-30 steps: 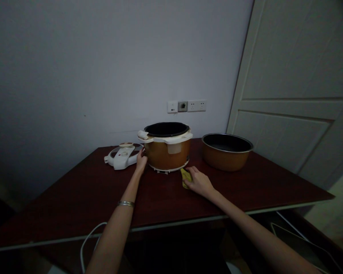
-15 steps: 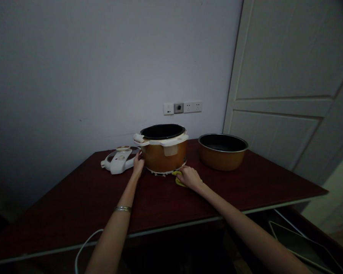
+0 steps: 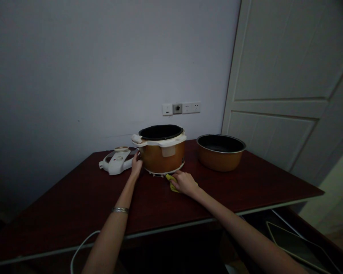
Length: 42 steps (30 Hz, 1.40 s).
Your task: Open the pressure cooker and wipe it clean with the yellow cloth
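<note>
An electric cooker (image 3: 154, 156) with an orange-brown body, a white rim and a black inside stands on the dark red table. My left hand (image 3: 136, 164) is pressed to the cooker's left side, its fingers curving round the body and partly hidden. In my right hand (image 3: 185, 182) a yellow cloth (image 3: 174, 188) is bunched, held low at the front right of the cooker's white base. A tip of the cloth pokes out past my fingers toward the base.
The white lid (image 3: 117, 161) with its handle lies left of the cooker. To the right stands a wide orange-brown pan (image 3: 220, 161) with a dark inside. Wall sockets (image 3: 191, 107) sit behind. A white cord (image 3: 81, 247) hangs over the table's front edge (image 3: 171, 228); an open drawer (image 3: 297, 243) is below right.
My right hand has slid the yellow cloth a little left and toward me along the cooker's base. My left hand stays on the cooker's side. The view has shifted slightly.
</note>
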Each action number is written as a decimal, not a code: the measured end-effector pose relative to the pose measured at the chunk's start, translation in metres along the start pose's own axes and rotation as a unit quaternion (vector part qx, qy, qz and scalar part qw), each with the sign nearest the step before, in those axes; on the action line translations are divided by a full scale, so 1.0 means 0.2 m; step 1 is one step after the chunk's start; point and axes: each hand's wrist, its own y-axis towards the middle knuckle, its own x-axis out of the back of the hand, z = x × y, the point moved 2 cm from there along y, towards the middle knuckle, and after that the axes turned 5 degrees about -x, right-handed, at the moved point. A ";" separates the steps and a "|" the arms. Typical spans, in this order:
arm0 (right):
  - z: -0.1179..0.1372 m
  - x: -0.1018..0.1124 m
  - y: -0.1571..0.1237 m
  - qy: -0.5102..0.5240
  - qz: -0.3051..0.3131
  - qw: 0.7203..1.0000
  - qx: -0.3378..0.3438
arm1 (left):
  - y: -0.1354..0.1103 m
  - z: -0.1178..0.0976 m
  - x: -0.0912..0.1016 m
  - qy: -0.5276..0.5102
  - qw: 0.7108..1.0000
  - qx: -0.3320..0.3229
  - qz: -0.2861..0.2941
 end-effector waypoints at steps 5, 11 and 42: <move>-0.14 0.01 0.09 0.035 -0.007 0.994 -0.103 | 0.00 0.00 0.00 0.001 1.000 0.009 0.000; -0.38 0.07 0.10 0.049 -0.038 0.983 -0.174 | 0.01 0.01 0.00 0.002 1.000 0.013 -0.010; -0.45 0.01 0.15 0.192 -0.103 0.959 -0.183 | 0.00 0.01 0.01 0.003 1.000 -0.006 0.004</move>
